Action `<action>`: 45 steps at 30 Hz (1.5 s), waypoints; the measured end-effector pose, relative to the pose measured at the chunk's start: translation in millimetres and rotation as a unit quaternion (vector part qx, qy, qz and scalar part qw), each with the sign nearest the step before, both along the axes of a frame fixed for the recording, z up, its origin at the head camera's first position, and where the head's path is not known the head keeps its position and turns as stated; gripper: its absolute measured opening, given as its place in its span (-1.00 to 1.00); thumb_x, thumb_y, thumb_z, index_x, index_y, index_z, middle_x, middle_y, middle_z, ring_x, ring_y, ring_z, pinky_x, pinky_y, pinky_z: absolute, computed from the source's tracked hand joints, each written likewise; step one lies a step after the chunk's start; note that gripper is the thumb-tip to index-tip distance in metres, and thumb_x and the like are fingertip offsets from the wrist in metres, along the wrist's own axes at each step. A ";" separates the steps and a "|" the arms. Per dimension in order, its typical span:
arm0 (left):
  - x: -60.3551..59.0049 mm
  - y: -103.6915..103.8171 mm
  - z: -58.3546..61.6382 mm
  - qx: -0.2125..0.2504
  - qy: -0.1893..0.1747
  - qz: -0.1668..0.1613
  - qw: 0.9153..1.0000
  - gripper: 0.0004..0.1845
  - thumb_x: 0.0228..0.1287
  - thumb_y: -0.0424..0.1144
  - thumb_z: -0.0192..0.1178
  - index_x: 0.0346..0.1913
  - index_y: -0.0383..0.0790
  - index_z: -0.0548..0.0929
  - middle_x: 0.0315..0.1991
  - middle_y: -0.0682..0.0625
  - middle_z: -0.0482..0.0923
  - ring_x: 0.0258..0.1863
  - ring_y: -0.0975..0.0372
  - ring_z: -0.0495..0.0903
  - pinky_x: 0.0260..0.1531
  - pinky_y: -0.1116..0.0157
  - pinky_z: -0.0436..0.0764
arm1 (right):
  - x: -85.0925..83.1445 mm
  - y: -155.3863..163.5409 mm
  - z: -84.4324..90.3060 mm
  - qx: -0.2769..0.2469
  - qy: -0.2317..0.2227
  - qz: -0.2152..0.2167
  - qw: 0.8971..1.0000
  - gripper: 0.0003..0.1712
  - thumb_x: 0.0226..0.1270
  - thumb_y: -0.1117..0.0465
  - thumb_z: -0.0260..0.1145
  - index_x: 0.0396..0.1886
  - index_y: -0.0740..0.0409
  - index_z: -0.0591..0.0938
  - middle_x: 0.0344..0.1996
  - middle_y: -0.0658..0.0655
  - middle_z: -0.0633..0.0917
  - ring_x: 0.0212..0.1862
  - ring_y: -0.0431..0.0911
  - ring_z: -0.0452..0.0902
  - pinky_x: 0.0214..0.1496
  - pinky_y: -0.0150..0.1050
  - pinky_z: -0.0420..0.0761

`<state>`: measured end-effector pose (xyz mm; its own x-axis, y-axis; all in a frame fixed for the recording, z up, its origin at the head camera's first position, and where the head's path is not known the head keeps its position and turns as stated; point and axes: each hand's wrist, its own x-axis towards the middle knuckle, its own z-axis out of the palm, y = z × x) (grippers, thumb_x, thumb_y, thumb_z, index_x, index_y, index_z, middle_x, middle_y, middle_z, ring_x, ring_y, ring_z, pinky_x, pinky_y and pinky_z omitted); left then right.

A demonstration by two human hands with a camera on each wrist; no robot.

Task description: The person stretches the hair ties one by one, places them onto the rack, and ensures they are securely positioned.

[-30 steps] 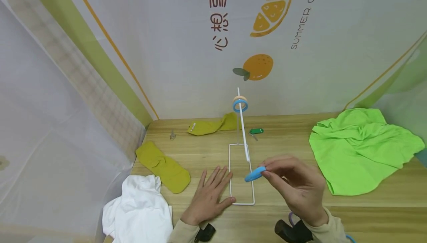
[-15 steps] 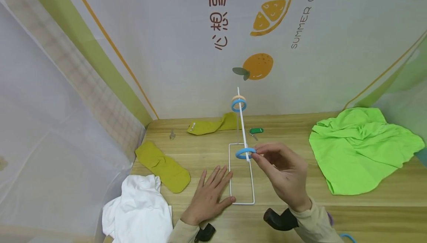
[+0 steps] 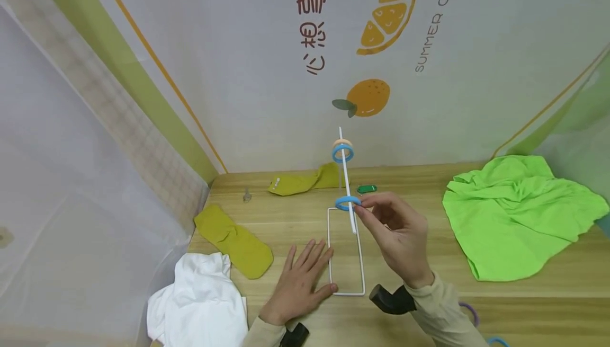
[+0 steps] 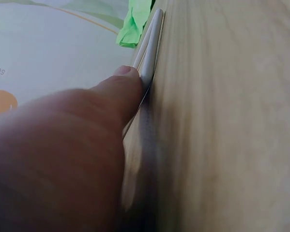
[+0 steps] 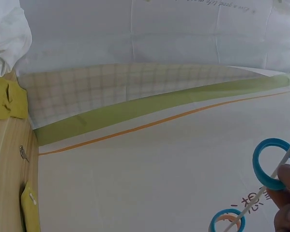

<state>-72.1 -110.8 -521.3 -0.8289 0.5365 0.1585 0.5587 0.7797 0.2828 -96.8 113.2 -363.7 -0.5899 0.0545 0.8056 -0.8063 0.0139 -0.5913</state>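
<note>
Between thumb and fingers, my right hand (image 3: 397,236) pinches a blue ring (image 3: 341,208), which encircles the white rod (image 3: 346,175) of a wire stand. In the right wrist view the same ring (image 5: 259,166) shows around the rod beside the fingertips. Farther along the rod hang another blue ring (image 3: 335,158) and a peach ring (image 3: 349,141), close together. My left hand (image 3: 301,282) lies flat with fingers spread, touching the left side of the stand's rectangular base (image 3: 360,262). The left wrist view shows its thumb (image 4: 120,89) against the base wire.
Two mustard socks (image 3: 233,238) and a white cloth (image 3: 197,299) lie left and behind. A green key tag (image 3: 367,189) and a small metal key (image 3: 247,195) are at the back. Bright green cloth (image 3: 519,220) lies right. Purple (image 3: 471,312) and blue rings lie near the right sleeve.
My right hand has moved forward and left, bringing the blue ring from in front of the rod's near end to around the rod and farther along it. The left hand stays in place.
</note>
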 end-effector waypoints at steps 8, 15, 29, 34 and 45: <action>2.7 1.3 -1.9 0.000 0.014 -0.002 1.000 -0.23 0.49 0.28 0.03 0.61 0.00 0.24 0.64 -0.03 0.11 0.63 0.02 0.09 0.52 -0.27 0.02 | -15.0 -6.2 -5.3 -0.023 -0.005 0.001 1.000 -0.84 0.21 0.61 0.40 -0.22 0.53 0.65 -0.22 -0.03 0.78 -0.56 -0.28 0.40 -0.64 -0.38 0.31; 2.3 1.2 -2.6 -0.004 0.046 -0.004 0.999 -0.23 0.48 0.26 0.06 0.59 -0.04 0.29 0.61 -0.06 0.19 0.60 0.00 0.18 0.49 -0.26 0.12 | -35.6 -11.8 -8.0 -0.030 -0.033 -0.014 0.999 -0.82 0.17 0.68 0.35 -0.24 0.50 0.65 -0.27 -0.13 0.77 -0.59 -0.34 0.41 -0.62 -0.44 0.33; 3.4 2.1 -1.5 -0.021 0.080 -0.003 0.997 -0.25 0.47 0.27 0.07 0.56 -0.05 0.34 0.59 -0.08 0.24 0.57 -0.01 0.23 0.45 -0.26 0.21 | -67.5 -21.3 -3.1 -0.040 -0.041 -0.065 0.996 -0.88 0.24 0.60 0.38 -0.25 0.46 0.67 -0.50 0.00 0.65 -0.65 -0.32 0.32 -0.64 -0.46 0.28; 2.9 1.9 -1.3 -0.018 0.074 -0.002 0.997 -0.25 0.47 0.27 0.07 0.57 -0.04 0.33 0.59 -0.07 0.24 0.57 0.00 0.23 0.45 -0.26 0.21 | -70.3 -21.7 -2.0 -0.044 -0.045 -0.065 0.996 -0.89 0.24 0.60 0.37 -0.25 0.46 0.67 -0.53 0.01 0.63 -0.67 -0.32 0.30 -0.66 -0.46 0.24; 2.2 0.9 -4.0 -0.018 0.071 -0.006 0.997 -0.24 0.50 0.30 0.00 0.58 -0.05 0.30 0.60 -0.07 0.22 0.58 -0.01 0.22 0.44 -0.26 0.19 | -57.8 -0.5 -8.0 -0.027 -0.087 -0.051 0.995 -0.89 0.27 0.56 0.39 -0.23 0.42 0.68 -0.32 0.00 0.79 -0.72 -0.31 0.33 -0.75 -0.45 0.26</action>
